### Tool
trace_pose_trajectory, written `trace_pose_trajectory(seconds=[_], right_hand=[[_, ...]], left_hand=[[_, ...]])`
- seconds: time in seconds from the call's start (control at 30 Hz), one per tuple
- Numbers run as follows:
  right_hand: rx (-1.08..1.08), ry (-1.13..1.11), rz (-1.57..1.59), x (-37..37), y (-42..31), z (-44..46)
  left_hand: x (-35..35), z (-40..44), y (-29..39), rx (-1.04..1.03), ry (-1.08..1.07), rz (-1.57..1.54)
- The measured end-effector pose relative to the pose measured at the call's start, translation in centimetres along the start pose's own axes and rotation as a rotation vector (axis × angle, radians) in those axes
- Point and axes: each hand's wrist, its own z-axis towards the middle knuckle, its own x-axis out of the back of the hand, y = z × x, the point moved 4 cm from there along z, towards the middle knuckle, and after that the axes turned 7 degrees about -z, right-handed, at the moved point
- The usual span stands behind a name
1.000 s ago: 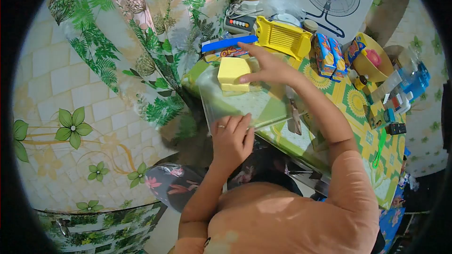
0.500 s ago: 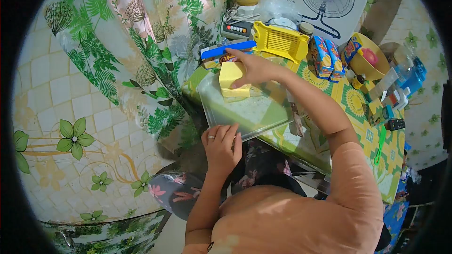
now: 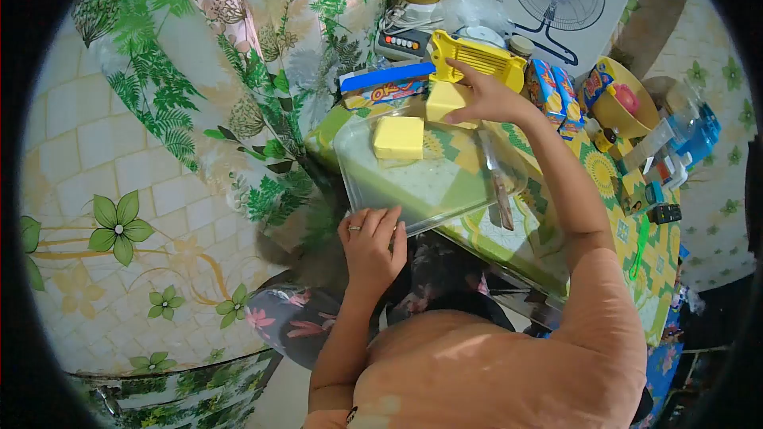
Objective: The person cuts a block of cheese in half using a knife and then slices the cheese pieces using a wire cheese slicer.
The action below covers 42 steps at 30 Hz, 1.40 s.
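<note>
My right hand (image 3: 493, 99) grips one pale yellow block of cheese (image 3: 447, 105) between thumb and fingers, over the far side of a clear plastic tray (image 3: 433, 218). A second block of cheese (image 3: 399, 139) lies in the tray on its left side, apart from the held one. My left hand (image 3: 372, 242), with a ring on one finger, is closed over the tray's near left corner. Along the tray's right side lies a knife (image 3: 501, 191) with a brown handle. Just behind my right hand is a yellow slicer (image 3: 489, 63) with parallel ribs.
Behind the tray sits an opened blue box (image 3: 389, 87). A blender (image 3: 403, 44) stands at the back. To the right are blue cartons (image 3: 552, 95), a yellow bowl (image 3: 632, 115), a small brown bottle (image 3: 606, 139) and a green utensil (image 3: 640, 246). A curtain hangs at left.
My right hand has lifted the upper block of cheese off the other and moved it right. The lower block is now uncovered. My left hand stays at the tray corner.
</note>
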Motion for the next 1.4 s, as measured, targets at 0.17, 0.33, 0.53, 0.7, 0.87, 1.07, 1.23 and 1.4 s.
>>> trace_pose_trajectory(seconds=[0.17, 0.33, 0.53, 0.7, 0.87, 1.07, 1.23, 1.4], right_hand=[[-0.03, 0.059, -0.139, 0.8, 3.1, -1.5], [-0.129, 0.034, -0.156, 0.4, 4.8, -1.7], [-0.177, -0.025, -0.255, -0.7, 4.5, -1.8], [-0.14, -0.014, -0.277, -0.3, 4.0, -1.7], [-0.023, 0.489, -0.545, 2.7, 4.5, -0.4], [-0.288, 0.524, -0.699, 5.2, 8.0, 1.9], [-0.31, 0.368, -0.566, 6.1, 9.6, 2.9], [-0.198, 0.606, -0.517, 7.0, 8.2, 0.6]], left_hand=[[-0.4, 0.2, 0.4, -0.006, -0.005, 0.0], [-0.7, 0.1, 0.4, -0.012, -0.003, 0.011], [-0.5, 0.1, 0.4, -0.012, -0.002, 0.017], [-0.6, 0.1, 0.4, 0.006, -0.009, 0.015], [-0.6, 0.4, 0.3, 0.012, 0.009, 0.022], [-0.7, 0.4, 0.6, 0.001, 0.013, 0.028], [-0.3, 0.4, 0.6, 0.012, -0.002, 0.044], [0.3, 0.5, 0.3, 0.01, 0.004, 0.038]])
